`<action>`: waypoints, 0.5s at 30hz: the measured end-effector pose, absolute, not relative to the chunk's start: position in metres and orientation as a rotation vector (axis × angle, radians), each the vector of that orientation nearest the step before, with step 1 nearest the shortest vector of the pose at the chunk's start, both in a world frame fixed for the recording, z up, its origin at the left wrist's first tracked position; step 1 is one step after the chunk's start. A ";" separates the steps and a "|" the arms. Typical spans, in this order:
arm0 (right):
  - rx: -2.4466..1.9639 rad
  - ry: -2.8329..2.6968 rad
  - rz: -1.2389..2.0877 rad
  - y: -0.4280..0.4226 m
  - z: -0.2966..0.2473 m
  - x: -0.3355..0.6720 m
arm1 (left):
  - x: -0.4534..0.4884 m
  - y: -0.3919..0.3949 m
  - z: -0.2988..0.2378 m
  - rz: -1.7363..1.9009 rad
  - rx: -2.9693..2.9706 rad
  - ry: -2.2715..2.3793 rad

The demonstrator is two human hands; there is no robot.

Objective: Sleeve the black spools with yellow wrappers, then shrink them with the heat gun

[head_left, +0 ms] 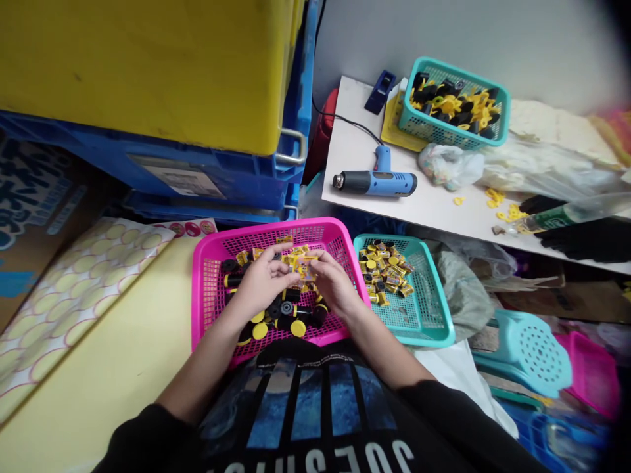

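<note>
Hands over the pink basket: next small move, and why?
Probably drop the small yellow piece held between the left hand and right hand into the teal basket. That basket sits right beside the right hand and already holds similar yellow pieces, while the pink basket is still full of loose ones.

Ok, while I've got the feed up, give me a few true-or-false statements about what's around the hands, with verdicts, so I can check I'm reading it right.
1. The left hand and right hand are both over the pink plastic basket. True.
2. The teal basket beside it is empty. False: it holds a heap of small yellow and black parts.
3. A blue heat gun lies on the white table top. True.
4. The right hand grips the heat gun. False: it is at the parts in the pink basket, away from the gun.
</note>
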State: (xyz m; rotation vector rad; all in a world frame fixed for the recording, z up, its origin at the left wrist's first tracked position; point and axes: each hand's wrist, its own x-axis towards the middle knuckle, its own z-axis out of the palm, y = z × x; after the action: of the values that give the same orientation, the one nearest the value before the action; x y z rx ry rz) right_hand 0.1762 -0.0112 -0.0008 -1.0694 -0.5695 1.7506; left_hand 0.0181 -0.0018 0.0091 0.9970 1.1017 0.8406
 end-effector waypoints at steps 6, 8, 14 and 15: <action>-1.103 -0.934 1.689 0.002 0.006 0.178 | 0.010 0.002 0.014 0.721 1.037 1.001; -1.084 -0.915 1.629 0.004 0.005 0.174 | 0.020 0.000 0.010 0.859 0.938 0.995; -1.346 -1.425 1.456 -0.003 0.003 0.201 | 0.025 -0.001 -0.003 1.146 0.642 1.124; -1.373 -1.701 1.456 -0.007 0.003 0.209 | 0.021 0.001 -0.004 1.172 0.632 1.156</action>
State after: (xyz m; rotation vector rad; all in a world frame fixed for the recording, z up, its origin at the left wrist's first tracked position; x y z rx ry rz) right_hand 0.2086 -0.0065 0.0029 -1.3730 -1.7011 1.4565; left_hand 0.0207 0.0008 -0.0042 0.6315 1.1565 1.1721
